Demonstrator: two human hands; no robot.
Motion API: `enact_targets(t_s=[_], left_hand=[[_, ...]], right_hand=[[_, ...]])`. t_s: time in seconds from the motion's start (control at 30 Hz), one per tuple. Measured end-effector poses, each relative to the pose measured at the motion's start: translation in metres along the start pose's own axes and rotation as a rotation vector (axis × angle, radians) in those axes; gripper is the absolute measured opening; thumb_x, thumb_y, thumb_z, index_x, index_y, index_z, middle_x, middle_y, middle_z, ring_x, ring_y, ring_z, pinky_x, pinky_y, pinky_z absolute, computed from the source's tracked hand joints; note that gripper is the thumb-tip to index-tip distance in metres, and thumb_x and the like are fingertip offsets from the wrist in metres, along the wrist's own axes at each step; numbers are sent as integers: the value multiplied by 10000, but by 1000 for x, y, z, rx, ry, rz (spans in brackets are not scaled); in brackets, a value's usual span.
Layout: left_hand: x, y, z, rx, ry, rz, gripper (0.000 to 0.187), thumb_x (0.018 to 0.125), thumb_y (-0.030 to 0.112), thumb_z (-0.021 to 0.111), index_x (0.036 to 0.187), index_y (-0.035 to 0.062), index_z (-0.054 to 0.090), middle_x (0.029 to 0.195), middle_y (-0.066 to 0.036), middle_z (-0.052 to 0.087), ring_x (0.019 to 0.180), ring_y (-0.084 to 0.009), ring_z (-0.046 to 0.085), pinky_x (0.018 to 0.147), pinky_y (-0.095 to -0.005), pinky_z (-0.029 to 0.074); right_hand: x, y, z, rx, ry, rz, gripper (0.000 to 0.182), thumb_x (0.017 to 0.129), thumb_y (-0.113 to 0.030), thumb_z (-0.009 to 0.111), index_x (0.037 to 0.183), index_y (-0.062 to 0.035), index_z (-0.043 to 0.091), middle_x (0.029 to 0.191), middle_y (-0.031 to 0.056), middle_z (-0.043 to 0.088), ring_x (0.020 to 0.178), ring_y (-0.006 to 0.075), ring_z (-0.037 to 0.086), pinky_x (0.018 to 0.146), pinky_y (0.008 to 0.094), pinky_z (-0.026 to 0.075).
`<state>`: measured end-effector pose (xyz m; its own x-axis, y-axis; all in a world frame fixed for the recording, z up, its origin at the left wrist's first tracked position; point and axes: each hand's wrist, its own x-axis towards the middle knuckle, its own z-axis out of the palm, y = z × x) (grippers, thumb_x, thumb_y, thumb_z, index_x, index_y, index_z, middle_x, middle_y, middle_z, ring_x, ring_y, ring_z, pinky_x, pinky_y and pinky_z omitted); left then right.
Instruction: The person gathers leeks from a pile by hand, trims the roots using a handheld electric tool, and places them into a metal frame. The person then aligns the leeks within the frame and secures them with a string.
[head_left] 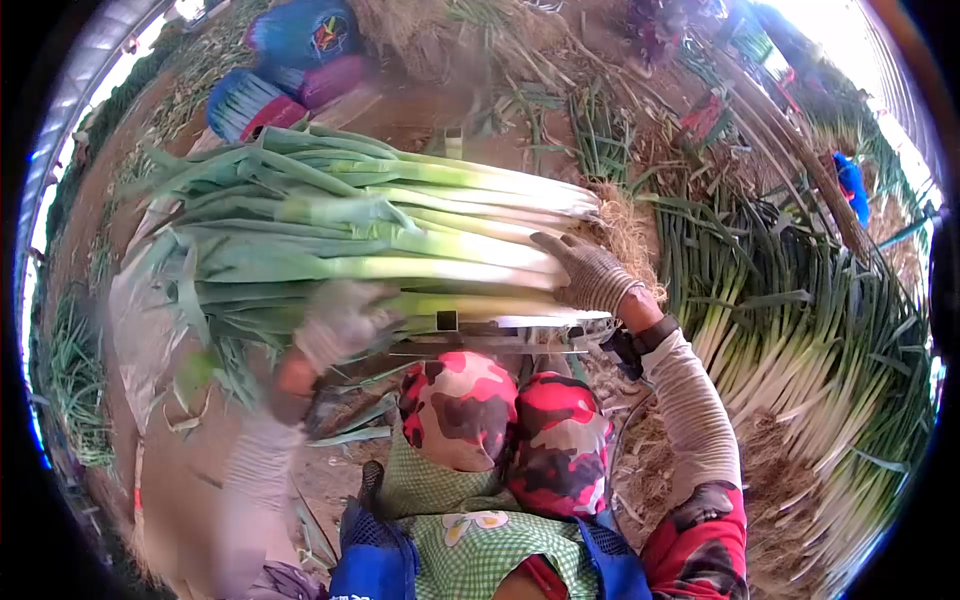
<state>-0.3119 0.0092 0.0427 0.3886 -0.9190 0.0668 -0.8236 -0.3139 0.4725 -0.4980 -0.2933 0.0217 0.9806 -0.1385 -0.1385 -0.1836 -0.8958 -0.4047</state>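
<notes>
A large pile of leeks [300,215] lies crosswise in front of me, green leaves to the left, white shafts and stringy roots [628,235] to the right. It rests on a low metal frame [490,345] just beyond my knees. My right hand [597,273], in a striped knit glove, is closed over the white shafts near the root end; its fingertips on the far side are partly hidden. Motion smears my left hand [345,322], also gloved, at the near edge of the leaves. Its finger positions and any grip there cannot be made out.
To the right, many more leeks [790,340] lie in a long row on the ground, roots toward me. Blue and pink net-like bundles [300,60] stand at the far left. A wooden pole [800,150] runs along the back right. Loose leaves and dry roots litter the soil.
</notes>
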Motion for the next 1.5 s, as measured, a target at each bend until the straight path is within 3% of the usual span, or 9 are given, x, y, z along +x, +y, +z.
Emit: enact_targets(t_s=[0.13, 0.23, 0.27, 0.37, 0.63, 0.9, 1.2, 1.33, 1.5], left_hand=[[-24, 2, -41, -754, 330, -475, 235, 848, 201, 664, 1000, 22, 660, 827, -94, 682, 735, -197, 663, 649, -300, 538], [-29, 39, -16, -290, 814, -425, 221, 866, 189, 653, 1004, 16, 660, 812, -95, 667, 705, -199, 651, 651, -299, 541], [-27, 22, 7, -67, 909, -147, 188, 832, 134, 672, 989, 31, 664, 862, -101, 659, 745, -236, 638, 719, -341, 528], [-15, 42, 13, 376, 768, 177, 174, 794, 96, 681, 959, 44, 665, 929, -107, 640, 857, -290, 615, 817, -411, 482], [7, 29, 34, 577, 463, -80, 210, 822, 305, 617, 908, 125, 681, 1066, -106, 576, 1006, -340, 513, 862, -465, 373], [8, 18, 49, 561, 620, 86, 192, 837, 282, 609, 902, 108, 657, 1034, -115, 562, 980, -357, 506, 821, -481, 397], [6, 37, 23, 414, 493, 109, 231, 798, 207, 607, 981, 71, 646, 1039, -99, 565, 1024, -327, 488, 929, -476, 340], [38, 43, -9, 722, 473, 208, 330, 776, 244, 616, 1057, 70, 615, 1079, -93, 566, 1034, -314, 487, 951, -470, 322], [51, 27, -11, 838, 264, 149, 317, 765, 325, 636, 971, 86, 619, 900, -83, 550, 913, -270, 505, 906, -436, 344]], right_hand=[[-4, 0, 8, -40, 50, 44, 782, 680, -175, 715, 1378, -149, 363, 1230, 200, 501, 1092, 415, 515, 910, 466, 442], [-18, 10, 18, -69, 193, -15, 736, 693, -161, 712, 1358, -133, 397, 1249, 188, 501, 1109, 407, 506, 918, 456, 434], [-24, 16, 23, -69, 263, -49, 713, 699, -155, 710, 1347, -125, 414, 1255, 185, 502, 1116, 405, 503, 924, 452, 430], [-44, 32, 33, -21, 364, -89, 604, 722, -145, 694, 1287, -89, 488, 1256, 188, 510, 1125, 400, 502, 945, 447, 413], [-59, 60, 47, 70, 490, 32, 368, 789, -138, 608, 1150, -73, 589, 1103, 174, 580, 1048, 386, 530, 908, 454, 421], [-32, 73, 42, -87, 591, 65, 266, 777, -190, 642, 1032, -116, 637, 1002, 117, 615, 982, 349, 556, 795, 433, 458], [-52, 66, 44, -289, 389, 18, 336, 812, -255, 631, 1115, -111, 605, 1011, 138, 620, 937, 331, 590, 845, 431, 437], [-25, 32, 36, 244, 527, 0, 383, 830, -227, 618, 1198, -133, 563, 1146, 119, 579, 1053, 349, 533, 935, 472, 371], [38, 32, 57, -95, 553, 3, 491, 928, -413, 411, 1320, -119, 444, 1276, 147, 490, 1147, 360, 466, 952, 480, 383]])
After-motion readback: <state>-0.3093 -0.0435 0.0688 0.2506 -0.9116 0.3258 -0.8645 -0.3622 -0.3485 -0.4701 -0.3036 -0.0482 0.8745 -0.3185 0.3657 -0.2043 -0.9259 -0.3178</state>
